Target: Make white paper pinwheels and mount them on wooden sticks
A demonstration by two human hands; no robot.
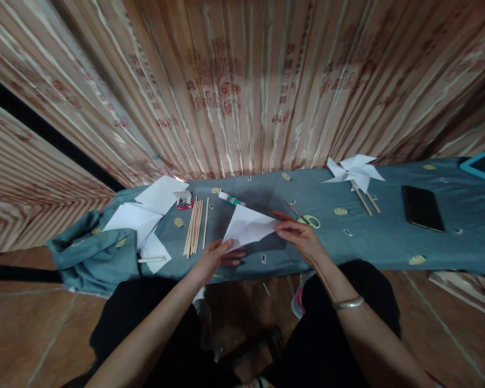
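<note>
1. Where the cloth (81,258) bunches up, its folds partly cover the white sheets (145,216).
2. Beside the red box (186,206) (contents too small to make out) lie overlapping sticks (193,229).
3. The left hand (214,257) pinches one corner of the paper (248,225), held above the cloth between both hands.
4. The right hand (301,236) grips the opposite corner, near the scissors (314,221).
5. Past the pinwheel (359,171) and phone (422,207), a blue-edged tablet (471,163) is cut off.
</note>
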